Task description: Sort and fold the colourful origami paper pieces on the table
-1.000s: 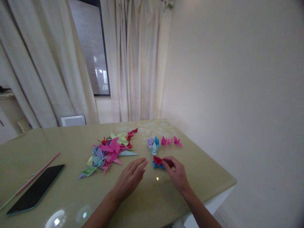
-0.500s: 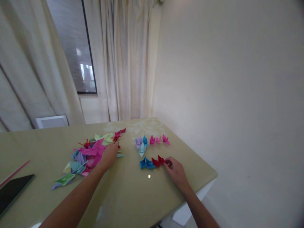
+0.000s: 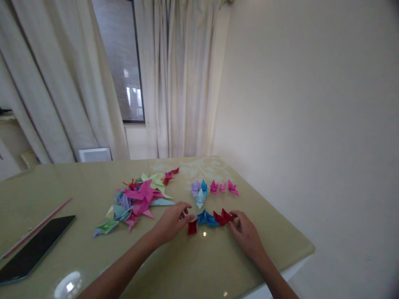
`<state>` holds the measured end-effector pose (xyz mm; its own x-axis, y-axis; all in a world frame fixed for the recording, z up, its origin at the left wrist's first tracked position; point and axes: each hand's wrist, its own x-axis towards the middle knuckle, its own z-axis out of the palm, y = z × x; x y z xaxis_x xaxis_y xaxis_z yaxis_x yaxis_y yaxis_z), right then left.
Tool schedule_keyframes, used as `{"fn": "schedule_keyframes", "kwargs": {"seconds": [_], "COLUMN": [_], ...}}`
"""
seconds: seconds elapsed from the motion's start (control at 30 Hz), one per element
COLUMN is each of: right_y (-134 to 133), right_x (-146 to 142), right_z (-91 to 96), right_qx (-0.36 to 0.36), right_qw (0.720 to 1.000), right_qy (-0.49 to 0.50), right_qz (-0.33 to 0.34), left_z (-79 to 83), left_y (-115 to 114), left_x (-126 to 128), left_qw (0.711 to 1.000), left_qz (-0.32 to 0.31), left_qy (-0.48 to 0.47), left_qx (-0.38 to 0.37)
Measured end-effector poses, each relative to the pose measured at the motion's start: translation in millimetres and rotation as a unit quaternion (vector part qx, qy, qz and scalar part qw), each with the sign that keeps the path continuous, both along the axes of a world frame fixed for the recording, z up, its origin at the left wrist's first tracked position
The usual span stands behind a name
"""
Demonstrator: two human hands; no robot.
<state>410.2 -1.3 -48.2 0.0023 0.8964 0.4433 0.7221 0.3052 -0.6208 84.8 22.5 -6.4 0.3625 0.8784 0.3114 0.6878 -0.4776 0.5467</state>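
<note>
My left hand (image 3: 172,221) is over the table with fingers curved and apart, holding nothing. Just beside its thumb lies a small dark-red folded paper piece (image 3: 192,227). Blue folded paper (image 3: 207,218) sits to the right of that, touching a red origami piece (image 3: 222,217). My right hand (image 3: 246,233) has thumb and forefinger closed at the right tip of the red origami piece. Farther back stand a lilac piece (image 3: 195,187), a light-blue one (image 3: 200,198) and several pink ones (image 3: 214,187).
A heap of coloured origami (image 3: 145,197) lies to the left of the row. At far left are a dark flat tablet-like object (image 3: 37,245) and a thin pink stick (image 3: 40,226). The table (image 3: 174,265) meets a wall on the right; curtains (image 3: 193,83) hang behind.
My left hand has moved from the heap toward me and right; a dark-red piece now lies left of the blue paper. My right hand stays at the red origami. The view has turned left.
</note>
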Motion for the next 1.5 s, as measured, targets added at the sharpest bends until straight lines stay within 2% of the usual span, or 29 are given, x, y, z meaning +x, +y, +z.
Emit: {"fn": "schedule_keyframes", "kwargs": {"seconds": [0.13, 0.23, 0.37, 0.5, 0.6, 0.7, 0.77, 0.83, 0.9, 0.93, 1.0, 1.07, 1.2, 1.37, 1.43, 1.5], "right_y": [1.7, 0.7, -1.4, -2.9, -3.5, -3.7, -3.9, -4.7, -6.0, -6.8, -8.1, -8.8, -8.7, -9.1, -9.1, -8.5], "right_x": [0.6, -1.0, -3.8, -5.5, -6.2, -6.9, -7.8, -9.2, -10.8, -11.6, -13.1, -14.5, -16.1, -13.8, -12.1, -10.8], "right_z": [-3.3, -2.9, -0.5, 2.1, 4.6, 7.0, 8.1, 8.6, 8.3, 7.9, 6.9, 6.1, 6.2, 4.8, 3.1, 1.4], "right_qx": [0.001, 0.0, 0.004, -0.008, -0.027, -0.029, -0.025, -0.022, -0.02, -0.02, -0.021, -0.027, -0.041, -0.042, -0.036, -0.031], "right_qw": [1.0, 0.999, 0.998, 0.998, 0.998, 0.998, 0.998, 0.996, 0.994, 0.993, 0.989, 0.984, 0.977, 0.978, 0.98, 0.981], "right_qy": [-0.022, -0.045, -0.067, -0.068, -0.061, -0.058, -0.062, -0.074, -0.094, -0.107, -0.134, -0.16, -0.191, -0.187, -0.181, -0.178], "right_qz": [-0.005, -0.005, -0.006, -0.016, -0.011, 0.004, 0.018, 0.034, 0.048, 0.054, 0.063, 0.07, 0.08, 0.079, 0.07, 0.063], "left_z": [12.9, 14.0, 7.0, 8.9, 15.1, 12.4, 3.4, -8.5, -19.8, -24.7, -32.2, -36.9, -37.8, -30.4, -26.7, -22.0], "left_y": [67.9, 109.0, 134.3, 139.0, 128.4, 97.8, 67.9, 36.3, 8.4, -3.3, -22.0, -34.9, -42.3, -29.9, -25.8, -21.5], "left_x": [-20.1, -36.0, -48.9, -52.1, -47.7, -39.8, -35.6, -34.4, -36.8, -38.9, -42.9, -43.0, -20.1, 25.9, 30.3, 18.7], "left_qw": [0.991, 0.979, 0.972, 0.975, 0.982, 0.991, 0.993, 0.978, 0.973, 0.977, 0.984, 0.983, 0.984, 0.988, 0.99, 0.993], "left_qz": [0.12, 0.189, 0.216, 0.208, 0.186, 0.131, 0.071, 0.004, -0.001, 0.017, 0.049, 0.043, -0.018, -0.056, -0.05, -0.028], "left_qy": [0.04, 0.071, 0.094, 0.077, 0.029, -0.029, -0.087, -0.163, -0.171, -0.155, -0.128, -0.123, -0.114, -0.102, -0.099, -0.081], "left_qx": [0.034, 0.039, 0.017, 0.022, 0.034, 0.016, -0.038, -0.13, -0.153, -0.142, -0.117, -0.13, -0.139, -0.102, -0.09, -0.078]}}
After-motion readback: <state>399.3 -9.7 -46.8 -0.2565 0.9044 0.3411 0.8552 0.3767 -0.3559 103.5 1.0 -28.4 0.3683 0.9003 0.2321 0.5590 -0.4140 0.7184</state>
